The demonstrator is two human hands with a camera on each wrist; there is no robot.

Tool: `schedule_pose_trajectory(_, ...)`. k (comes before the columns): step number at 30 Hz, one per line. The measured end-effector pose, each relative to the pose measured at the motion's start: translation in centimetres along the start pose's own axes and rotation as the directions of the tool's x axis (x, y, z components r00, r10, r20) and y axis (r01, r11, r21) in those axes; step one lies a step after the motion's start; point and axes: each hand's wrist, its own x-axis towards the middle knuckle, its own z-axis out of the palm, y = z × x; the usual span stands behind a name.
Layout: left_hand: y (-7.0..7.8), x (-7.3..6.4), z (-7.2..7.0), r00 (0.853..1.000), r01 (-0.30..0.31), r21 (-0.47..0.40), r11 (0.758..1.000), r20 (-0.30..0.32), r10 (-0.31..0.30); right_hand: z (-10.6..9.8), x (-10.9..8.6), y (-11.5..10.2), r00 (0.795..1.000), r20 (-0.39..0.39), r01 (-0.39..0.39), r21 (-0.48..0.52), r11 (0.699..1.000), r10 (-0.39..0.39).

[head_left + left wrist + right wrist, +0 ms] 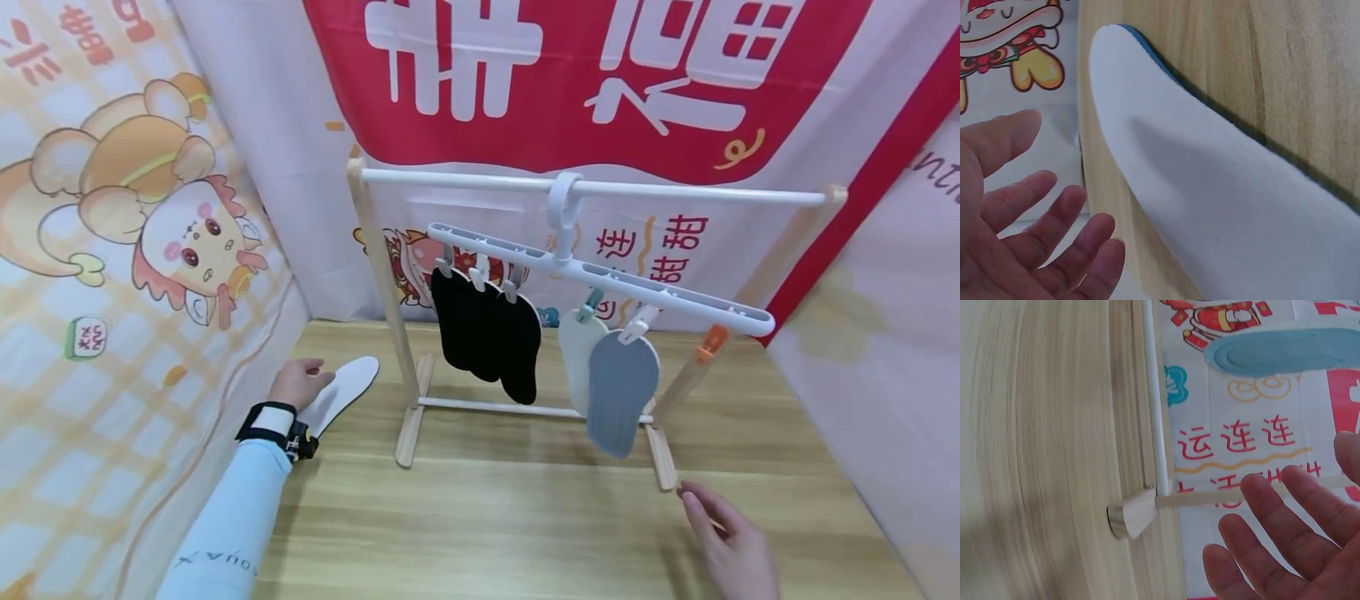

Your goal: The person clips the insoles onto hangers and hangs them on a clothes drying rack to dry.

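A white insole (347, 388) with a teal edge lies flat on the wooden tabletop at the left. Beside it hovers my left hand (300, 383), its fingers loosely bent and apart from the insole (1210, 181) in the left wrist view. My right hand (729, 540) is low at the right, near the rack's foot, with relaxed fingers and nothing held. From a white clip hanger (495, 248) hang black insoles (483, 333), a pale insole (576, 358) and a grey-blue insole (618, 392). An orange clip (711, 342) at the hanger's right end holds nothing.
The hanger hooks over the white top bar (465, 181) of a wooden rack (384, 275). Its feet (408, 437) stand on the wooden tabletop (480, 517). Printed cloths (315, 275) line the back and both sides.
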Motion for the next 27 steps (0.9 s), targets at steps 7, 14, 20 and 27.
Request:
schedule_pose_trajectory(7, -0.3, 1.6, 2.1, 0.99, 0.008, 0.115, 0.993, 0.142, -0.024, 0.1, 0.4, -0.2, 0.997, 0.011, 0.082, 0.032, 0.996, -0.083)
schedule_pose_trajectory(14, 0.1, 1.4, 2.4, 0.978, -0.014, 0.191, 0.981, 0.208, -0.026, -0.3, 0.5, -0.2, 0.993, 0.026, 0.116, 0.046, 0.992, -0.117)
schedule_pose_trajectory(20, 0.1, 0.5, 1.4, 0.974, 0.027, 0.125, 0.992, 0.219, -0.054, -0.2, 0.6, -0.2, 0.992, 0.062, 0.106, 0.047, 0.993, -0.109)
schedule_pose_trajectory(27, 1.8, -0.9, 0.5, 0.982, 0.124, -0.024, 0.992, 0.148, -0.119, -0.9, 0.5, -0.2, 0.992, 0.082, 0.095, 0.052, 0.994, -0.099)
